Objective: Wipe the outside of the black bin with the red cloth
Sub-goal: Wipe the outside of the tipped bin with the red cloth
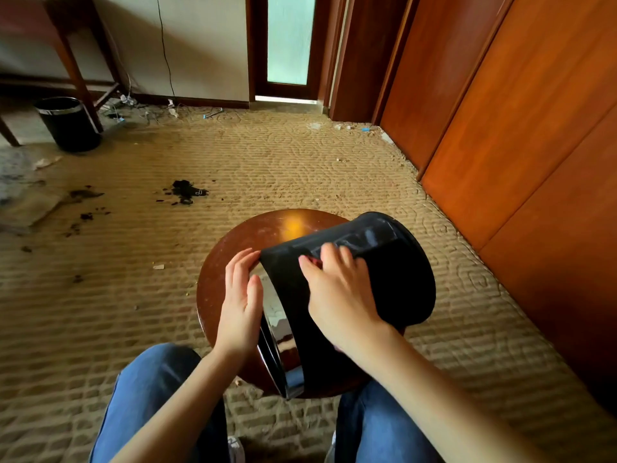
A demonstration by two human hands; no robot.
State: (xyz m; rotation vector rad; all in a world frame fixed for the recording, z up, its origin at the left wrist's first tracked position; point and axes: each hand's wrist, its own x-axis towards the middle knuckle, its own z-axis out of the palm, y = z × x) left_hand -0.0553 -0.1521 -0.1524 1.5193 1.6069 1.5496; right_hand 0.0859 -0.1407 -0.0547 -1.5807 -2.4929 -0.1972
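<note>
One black bin (pixel 400 289), tipped on its side on the round surface (pixel 233 242). Left hand (pixel 242 295): fingers straight, steadying the chrome rim (pixel 277 315). Right hand (pixel 337 289): curled over the red cloth (pixel 314 261), pressed to the wall. Advice: brace the rim, rotate between firm overlapping strokes.

Littered tan carpet (pixel 267 162), wooden wardrobe doors (pixel 517 111)

Our right hand (pixel 337 295), fingers curled, presses the red cloth (pixel 315 262), barely showing under its fingers, onto the black bin (pixel 400 289) lying sideways on a round stool (pixel 233 242). Our left hand (pixel 240 305) rests against the bin's chrome rim (pixel 277 315) beside it.
</note>
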